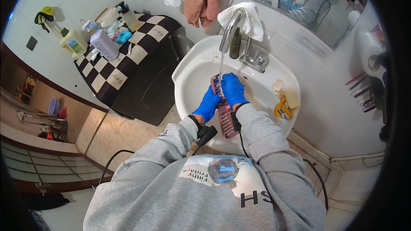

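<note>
A mauve plastic slipper (227,122) with rows of slots lies lengthwise over the near part of the white sink. My left hand (208,104), in a blue rubber glove, grips its left side near the middle. My right hand (233,88), gloved in the same blue, is closed on the slipper's far part from the right. A thin stream of water runs from the curved metal faucet (231,31) onto the far end, right beside my right hand's fingers. Both hands cover the slipper's middle.
On the sink's right rim (295,117) lie a yellow wrapper (282,108) and a pale bar of soap (292,98). A dark green bottle (235,45) stands behind the basin. Left, a checkered cover (144,38) bears several bottles. A white cloth (252,19) hangs over the faucet.
</note>
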### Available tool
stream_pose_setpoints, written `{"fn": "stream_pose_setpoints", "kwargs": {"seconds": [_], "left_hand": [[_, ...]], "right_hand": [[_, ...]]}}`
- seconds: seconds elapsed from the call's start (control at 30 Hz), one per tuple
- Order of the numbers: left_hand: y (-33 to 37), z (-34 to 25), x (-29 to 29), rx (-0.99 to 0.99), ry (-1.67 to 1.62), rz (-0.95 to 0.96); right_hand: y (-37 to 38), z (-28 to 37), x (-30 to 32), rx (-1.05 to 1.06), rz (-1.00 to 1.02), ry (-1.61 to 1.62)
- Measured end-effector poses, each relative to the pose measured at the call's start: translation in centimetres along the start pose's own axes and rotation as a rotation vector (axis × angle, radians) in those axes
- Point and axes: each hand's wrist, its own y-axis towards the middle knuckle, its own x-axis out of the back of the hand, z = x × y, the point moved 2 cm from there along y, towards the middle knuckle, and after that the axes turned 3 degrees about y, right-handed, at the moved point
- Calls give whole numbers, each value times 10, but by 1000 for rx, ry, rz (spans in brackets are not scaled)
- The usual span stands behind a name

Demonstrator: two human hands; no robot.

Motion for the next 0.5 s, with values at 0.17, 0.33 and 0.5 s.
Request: {"fn": "stream_pose_setpoints", "kwargs": {"seconds": [0.17, 0.33, 0.5], "left_hand": [[15, 11, 1, -116, -122, -78], [31, 8, 17, -194, -161, -121], [25, 5, 3, -97, -112, 55]], "right_hand": [[-6, 0, 2, -62, 93, -27], [-35, 6, 6, -67, 154, 153], [-7, -2, 1, -156, 37, 62]]}}
